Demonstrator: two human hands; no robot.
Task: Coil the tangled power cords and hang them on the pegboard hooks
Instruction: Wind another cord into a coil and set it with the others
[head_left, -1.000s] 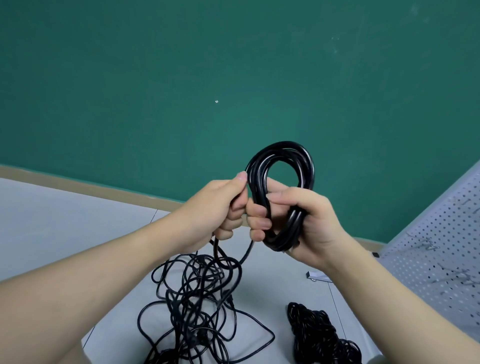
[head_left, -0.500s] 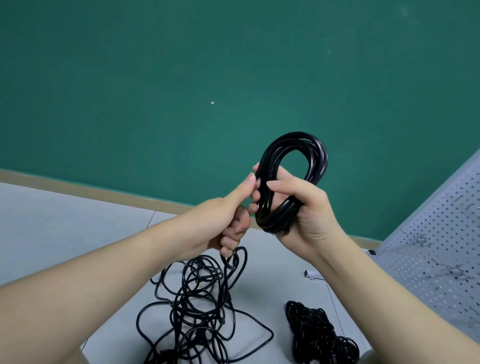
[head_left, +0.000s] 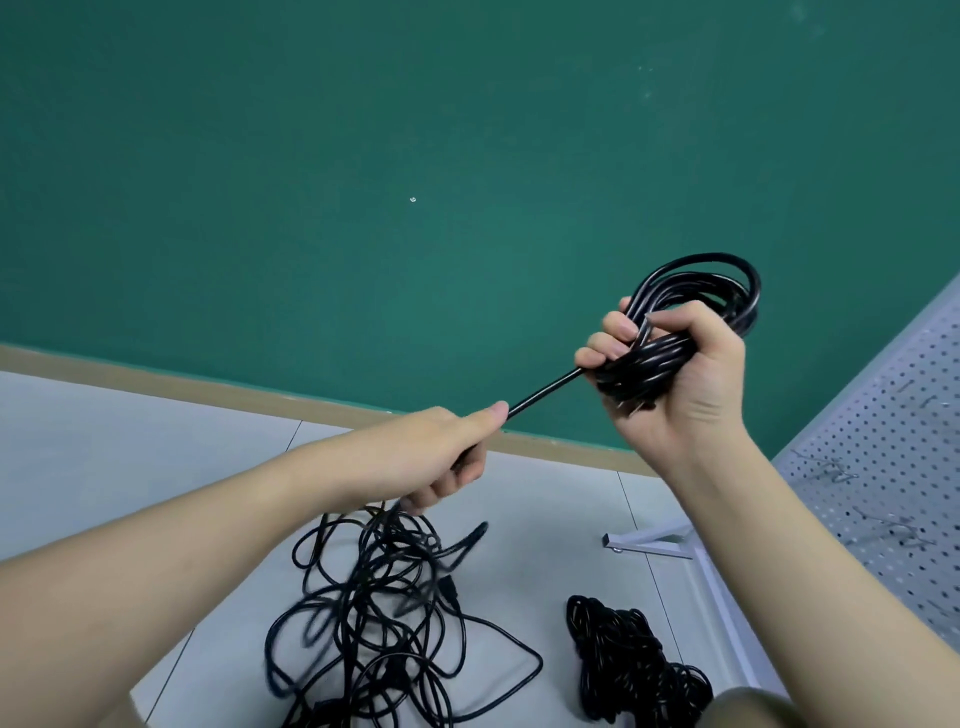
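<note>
Lying on grey floor (head_left: 156, 447), tangled cords (head_left: 374, 613), green wall (head_left: 363, 156), white pegboard (head_left: 893, 441)

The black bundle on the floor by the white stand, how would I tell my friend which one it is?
Find the white pegboard at the right; below its stand lies the bundle on the pale floor. Unlike the loose tangle to its left, it is a tight, dense clump, and no hand touches it.

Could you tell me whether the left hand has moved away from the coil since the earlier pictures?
Yes. The left hand has slid down and left, toward the tangled cords on the floor, drawing a straight stretch of cord taut from the coil in the right hand.
</note>
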